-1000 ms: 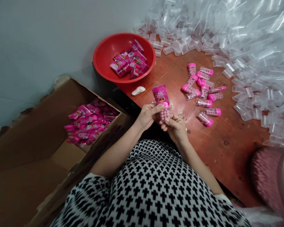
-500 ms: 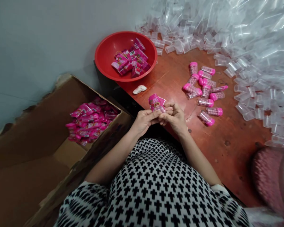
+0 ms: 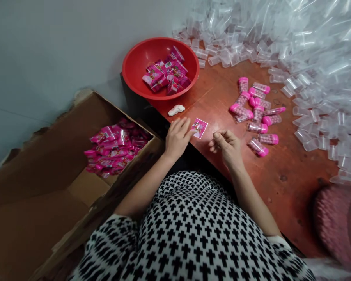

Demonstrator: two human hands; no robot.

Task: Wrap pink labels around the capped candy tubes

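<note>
A glossy, printed pink square wrapper with pale edges [image 3: 200, 128] lies by the left hand [image 3: 177, 138], fingers apart; the right hand [image 3: 226, 146] curls, its grip impossible to tell.

The print on the small pink packet [image 3: 200, 128] is too fine for me to read, and I can't tell whether my left fingers [image 3: 178, 127] touch it or my curled right fingers [image 3: 221, 138] hide anything. The heap of clear tubes [image 3: 318, 58] blurs and runs off the top and right edges, where the tub of pink beads [image 3: 329, 226] is cut off too. My view also crops the cardboard box [image 3: 43, 168] at the left.
</note>
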